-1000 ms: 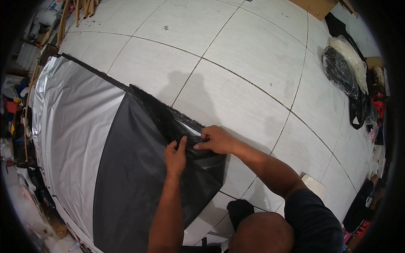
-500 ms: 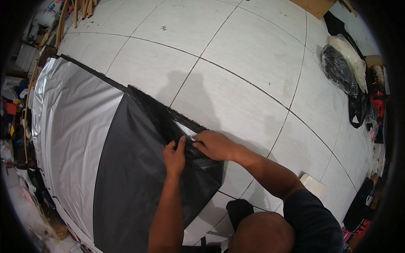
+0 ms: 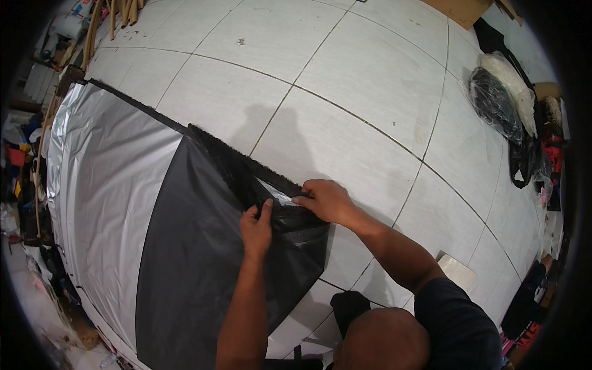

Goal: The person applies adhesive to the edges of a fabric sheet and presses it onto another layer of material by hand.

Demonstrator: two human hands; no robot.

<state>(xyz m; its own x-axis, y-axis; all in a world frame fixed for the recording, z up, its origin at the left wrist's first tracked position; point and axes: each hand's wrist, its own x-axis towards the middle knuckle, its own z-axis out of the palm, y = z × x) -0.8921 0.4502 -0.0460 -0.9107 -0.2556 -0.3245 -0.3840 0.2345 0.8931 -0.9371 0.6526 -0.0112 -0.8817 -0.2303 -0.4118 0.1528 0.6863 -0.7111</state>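
Note:
A large black fabric sheet (image 3: 191, 259) lies on the floor in front of me, with silver fabric (image 3: 117, 160) on its left. Along its far edge runs a fuzzy black trim (image 3: 265, 171), and the layers gape there, baring a small silver strip (image 3: 276, 193). My left hand (image 3: 256, 231) pinches the black fabric at the near side of this gap, thumb up. At the gap's right end, my right hand (image 3: 327, 200) has its fingers closed on the trimmed edge. What lies under the fingertips is partly hidden.
Pale tiled floor (image 3: 351, 117) stretches beyond the fabric. Plastic-wrapped bundles (image 3: 496, 102) and a cardboard box (image 3: 459, 9) lie at the right and far right. Wooden sticks (image 3: 126, 12) stand at the far left, above clutter. A small pale board (image 3: 457, 271) sits beside my right arm.
My right hand has shifted to the right and slightly away along the trimmed edge. More of the silver strip shows between the hands. The left hand has barely moved.

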